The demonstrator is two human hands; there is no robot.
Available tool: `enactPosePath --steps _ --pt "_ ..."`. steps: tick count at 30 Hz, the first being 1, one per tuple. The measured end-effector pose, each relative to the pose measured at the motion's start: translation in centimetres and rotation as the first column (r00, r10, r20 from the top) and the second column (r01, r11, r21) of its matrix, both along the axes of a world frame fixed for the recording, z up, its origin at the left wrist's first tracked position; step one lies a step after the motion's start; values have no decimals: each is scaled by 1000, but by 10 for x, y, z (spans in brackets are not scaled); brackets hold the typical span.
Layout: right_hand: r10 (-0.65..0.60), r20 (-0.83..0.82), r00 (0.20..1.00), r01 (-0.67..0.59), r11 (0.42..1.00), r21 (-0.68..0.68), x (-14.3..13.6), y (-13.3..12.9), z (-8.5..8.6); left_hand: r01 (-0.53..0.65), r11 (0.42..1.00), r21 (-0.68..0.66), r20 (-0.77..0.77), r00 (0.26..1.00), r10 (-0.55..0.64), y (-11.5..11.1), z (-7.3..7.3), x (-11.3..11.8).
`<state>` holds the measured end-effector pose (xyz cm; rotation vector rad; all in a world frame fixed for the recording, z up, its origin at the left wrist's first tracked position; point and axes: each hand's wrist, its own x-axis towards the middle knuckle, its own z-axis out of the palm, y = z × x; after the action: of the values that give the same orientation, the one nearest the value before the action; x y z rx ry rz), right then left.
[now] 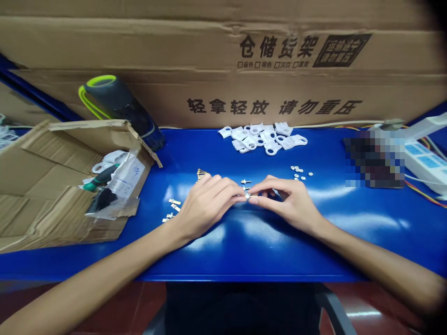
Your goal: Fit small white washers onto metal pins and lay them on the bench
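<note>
My left hand and my right hand meet over the middle of the blue table. Between their fingertips is a small white piece with a thin gold-coloured pin; both hands pinch it. Just beyond it lie two similar pinned pieces, the nearer one partly covered by my right fingers. Several long brass-coloured screws lie behind my left hand, partly hidden. Small gold-and-white pieces are spread to the left of my left wrist. Small round white parts lie beyond my right hand.
A pile of white plastic plates with round holes lies at the back. On the left stands an open cardboard box holding a green-handled tool and bags. Behind it leans a dark cylinder. A power strip and wires lie right.
</note>
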<state>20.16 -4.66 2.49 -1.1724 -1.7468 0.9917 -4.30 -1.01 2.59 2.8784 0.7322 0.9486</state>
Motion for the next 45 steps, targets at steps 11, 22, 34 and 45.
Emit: enactPosePath --steps 11,22,34,45 --pt "-26 290 957 -71 945 320 10 15 0 -146 987 65 -184 971 156 4 1 1" --pt "-192 566 801 -46 924 379 20 49 -23 -453 888 74 -286 844 454 51 5 -47" --pt "-222 646 730 -89 907 412 18 45 -21 -399 916 -38 -354 863 361 66 8 -67" --pt "-420 595 685 104 866 490 68 50 4 -377 910 -172 -335 891 306 64 11 -62"
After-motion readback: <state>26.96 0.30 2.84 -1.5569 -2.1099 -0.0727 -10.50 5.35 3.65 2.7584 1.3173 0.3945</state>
